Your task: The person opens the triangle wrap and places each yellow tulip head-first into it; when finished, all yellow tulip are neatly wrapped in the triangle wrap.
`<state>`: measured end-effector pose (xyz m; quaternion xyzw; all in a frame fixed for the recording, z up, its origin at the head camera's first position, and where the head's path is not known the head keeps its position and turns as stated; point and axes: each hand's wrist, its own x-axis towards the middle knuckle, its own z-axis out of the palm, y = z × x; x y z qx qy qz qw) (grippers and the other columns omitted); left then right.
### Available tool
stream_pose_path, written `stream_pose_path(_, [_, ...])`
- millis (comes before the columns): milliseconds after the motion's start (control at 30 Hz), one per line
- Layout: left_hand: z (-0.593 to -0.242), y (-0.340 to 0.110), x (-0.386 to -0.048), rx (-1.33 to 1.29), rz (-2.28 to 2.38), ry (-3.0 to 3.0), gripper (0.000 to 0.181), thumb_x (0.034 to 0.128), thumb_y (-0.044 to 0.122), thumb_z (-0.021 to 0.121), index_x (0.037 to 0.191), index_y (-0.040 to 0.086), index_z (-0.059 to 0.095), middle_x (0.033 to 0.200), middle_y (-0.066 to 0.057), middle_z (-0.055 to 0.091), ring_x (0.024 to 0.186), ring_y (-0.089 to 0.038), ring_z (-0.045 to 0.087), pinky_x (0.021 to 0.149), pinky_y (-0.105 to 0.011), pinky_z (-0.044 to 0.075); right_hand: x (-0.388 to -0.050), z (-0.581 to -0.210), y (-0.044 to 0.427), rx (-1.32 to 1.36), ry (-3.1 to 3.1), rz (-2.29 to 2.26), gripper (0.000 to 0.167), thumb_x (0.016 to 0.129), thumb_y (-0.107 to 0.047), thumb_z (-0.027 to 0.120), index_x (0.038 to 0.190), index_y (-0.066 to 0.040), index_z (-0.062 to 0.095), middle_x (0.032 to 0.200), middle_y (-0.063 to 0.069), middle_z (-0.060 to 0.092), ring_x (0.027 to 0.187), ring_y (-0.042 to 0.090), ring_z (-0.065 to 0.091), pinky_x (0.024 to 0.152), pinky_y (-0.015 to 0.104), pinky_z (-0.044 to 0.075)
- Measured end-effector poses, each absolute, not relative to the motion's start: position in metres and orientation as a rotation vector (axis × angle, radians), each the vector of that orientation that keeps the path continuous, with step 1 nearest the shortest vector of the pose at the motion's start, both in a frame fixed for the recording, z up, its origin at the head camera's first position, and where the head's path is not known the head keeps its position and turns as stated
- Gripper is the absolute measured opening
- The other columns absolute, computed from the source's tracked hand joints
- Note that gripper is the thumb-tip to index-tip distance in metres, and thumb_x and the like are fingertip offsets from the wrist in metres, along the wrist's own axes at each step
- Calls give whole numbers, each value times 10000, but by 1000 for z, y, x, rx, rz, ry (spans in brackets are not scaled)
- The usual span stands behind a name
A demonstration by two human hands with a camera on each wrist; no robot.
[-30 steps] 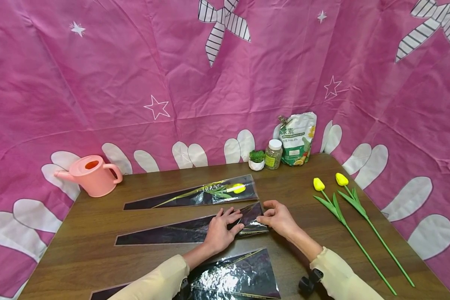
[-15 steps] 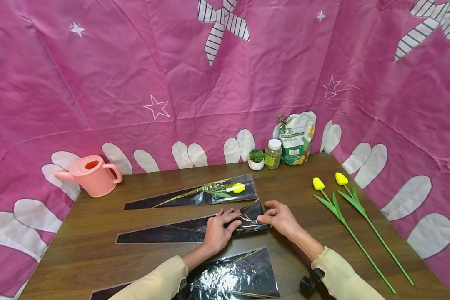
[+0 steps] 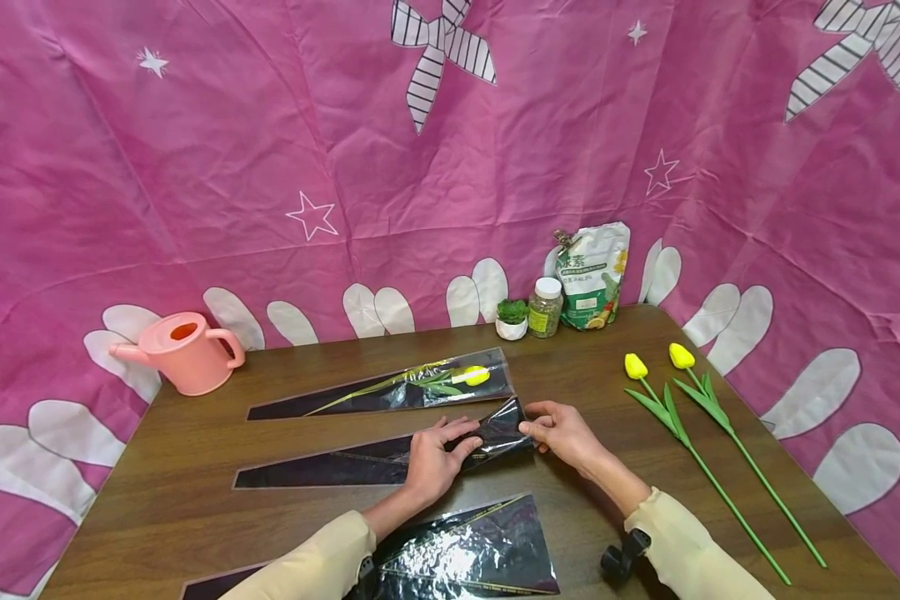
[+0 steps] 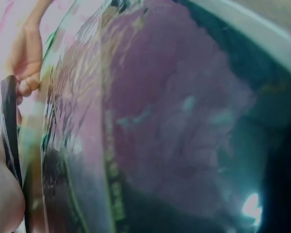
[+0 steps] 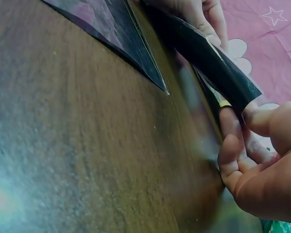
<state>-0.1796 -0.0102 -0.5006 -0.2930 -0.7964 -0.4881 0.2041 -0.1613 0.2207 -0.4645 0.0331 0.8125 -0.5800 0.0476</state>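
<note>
A long tapered black-and-clear flower sleeve lies across the table's middle, its wide right end raised and bulging. My left hand holds this sleeve near the wide end, fingers on the far side and thumb on the near side. At the sleeve's mouth, my right hand pinches the edge between thumb and fingers; the right wrist view shows the dark film between the thumb and index finger. Behind lies another sleeve with a yellow tulip inside. A third sleeve lies flat in front, partly under the left forearm.
Two loose artificial tulips lie on the right of the wooden table. At the back stand a pink watering can, a small potted plant, a lidded jar and a white-green pouch.
The wide end of the middle sleeve has lifted and bulged further. My right fingers have moved slightly at its edge, and my left fingers have drawn in a little on the film.
</note>
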Motion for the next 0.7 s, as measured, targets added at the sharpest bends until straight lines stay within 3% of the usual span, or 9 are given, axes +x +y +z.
stream_pose_path(333, [-501,-10,-181,-816,-1243,-2247,284,720,87,885,990,69,800,995,-93,755,964,-234,724,935,-502,510,-156,-467,222,49,2476,-1849,397,942,-61,685,1274,115,557,1027,155,670,787,208,615,649,307,530])
stream_pose_path(700, [-501,-6,-179,-806,-1168,-2244,232,705,77,895,920,91,809,963,-75,761,928,-251,732,853,-446,556,-158,-468,222,67,2481,-1891,357,913,-27,708,1241,57,595,938,104,647,764,213,583,648,288,516])
